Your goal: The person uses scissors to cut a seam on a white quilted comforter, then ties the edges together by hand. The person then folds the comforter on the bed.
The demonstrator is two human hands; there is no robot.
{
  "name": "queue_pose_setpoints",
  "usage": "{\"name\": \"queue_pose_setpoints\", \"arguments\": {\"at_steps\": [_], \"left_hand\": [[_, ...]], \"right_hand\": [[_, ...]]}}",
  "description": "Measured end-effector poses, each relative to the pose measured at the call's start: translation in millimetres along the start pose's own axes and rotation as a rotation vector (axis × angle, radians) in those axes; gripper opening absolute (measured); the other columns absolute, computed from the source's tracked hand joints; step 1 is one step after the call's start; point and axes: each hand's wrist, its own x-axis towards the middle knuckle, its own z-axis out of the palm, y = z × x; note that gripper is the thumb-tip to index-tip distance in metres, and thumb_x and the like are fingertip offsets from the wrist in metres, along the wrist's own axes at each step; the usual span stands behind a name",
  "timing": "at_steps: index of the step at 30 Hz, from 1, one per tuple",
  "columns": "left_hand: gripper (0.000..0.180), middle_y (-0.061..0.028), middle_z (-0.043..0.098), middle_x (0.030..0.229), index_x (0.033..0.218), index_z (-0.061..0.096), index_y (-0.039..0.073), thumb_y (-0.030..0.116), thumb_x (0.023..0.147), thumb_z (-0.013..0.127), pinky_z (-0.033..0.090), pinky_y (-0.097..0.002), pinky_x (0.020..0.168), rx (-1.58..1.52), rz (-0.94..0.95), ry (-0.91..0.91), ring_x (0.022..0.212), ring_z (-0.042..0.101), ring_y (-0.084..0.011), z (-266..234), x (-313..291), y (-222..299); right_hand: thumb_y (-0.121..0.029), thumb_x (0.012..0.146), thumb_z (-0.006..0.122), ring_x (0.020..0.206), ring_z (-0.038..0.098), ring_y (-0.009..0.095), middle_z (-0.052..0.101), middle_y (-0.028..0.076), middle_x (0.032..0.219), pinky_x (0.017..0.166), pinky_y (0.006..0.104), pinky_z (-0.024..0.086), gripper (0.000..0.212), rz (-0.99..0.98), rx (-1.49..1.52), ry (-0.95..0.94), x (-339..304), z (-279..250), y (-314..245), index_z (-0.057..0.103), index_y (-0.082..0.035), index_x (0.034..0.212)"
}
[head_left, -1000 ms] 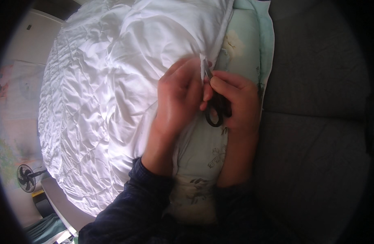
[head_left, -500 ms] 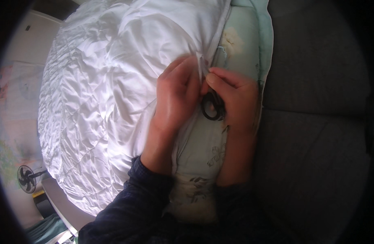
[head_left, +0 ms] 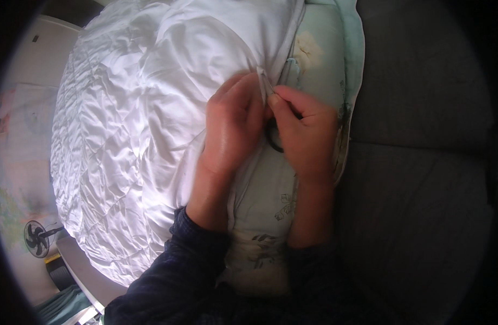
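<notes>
A wrinkled white quilt point(head_left: 146, 103) spreads out on the left and far side. My left hand point(head_left: 233, 122) is closed on its right edge, pinching a small fold up to a point; the fingertips are mostly hidden behind the hand. My right hand point(head_left: 307, 130) grips black-handled scissors point(head_left: 274, 140), and one dark handle loop shows under the palm. The thin metal blade reaches the pinched fold, just beyond my right thumb. Whether the blades are apart is too small to tell.
Under the quilt's edge lies a pale green floral mattress or sheet point(head_left: 319, 65). A dark grey upholstered surface point(head_left: 417, 108) borders it on the right. A small black fan point(head_left: 36, 239) and a white panel edge point(head_left: 86, 268) are at the lower left.
My right hand has shifted slightly left and turned, covering more of the scissor handles. The blade now shows beside the fold. My left hand has moved slightly left, still pinching the quilt.
</notes>
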Motion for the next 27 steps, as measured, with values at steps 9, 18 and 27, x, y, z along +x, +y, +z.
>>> {"name": "queue_pose_setpoints", "arguments": {"at_steps": [9,18,27], "left_hand": [[0.021,-0.0161,0.067,0.093,0.102,0.069,0.002,-0.005,0.086,0.058,0.054,-0.0387,0.065,-0.203,-0.113,0.033,0.074,0.068,-0.0308,-3,-2,17],[0.013,-0.0175,0.064,0.087,0.096,0.067,0.002,-0.002,0.084,0.062,0.051,-0.0423,0.064,-0.016,-0.024,-0.008,0.073,0.064,-0.0365,-1,-1,6],[0.022,-0.0175,0.067,0.092,0.104,0.069,0.003,-0.003,0.084,0.06,0.053,-0.0406,0.068,-0.153,-0.096,0.018,0.078,0.066,-0.0375,-6,-3,16]], "right_hand": [[-0.009,0.098,0.065,0.063,0.064,0.012,0.07,0.006,0.079,0.058,0.0237,0.05,0.019,0.584,1.096,-0.433,14,-22,9,0.072,0.008,0.103],[-0.009,0.095,0.067,0.068,0.069,0.015,0.075,0.007,0.081,0.06,0.0246,0.051,0.017,-0.091,-0.023,-0.018,1,-2,4,0.078,0.0,0.106],[-0.013,0.098,0.064,0.066,0.07,0.017,0.071,0.008,0.078,0.058,0.0275,0.054,0.019,0.604,0.951,-0.4,13,-24,9,0.073,0.003,0.104]]}}
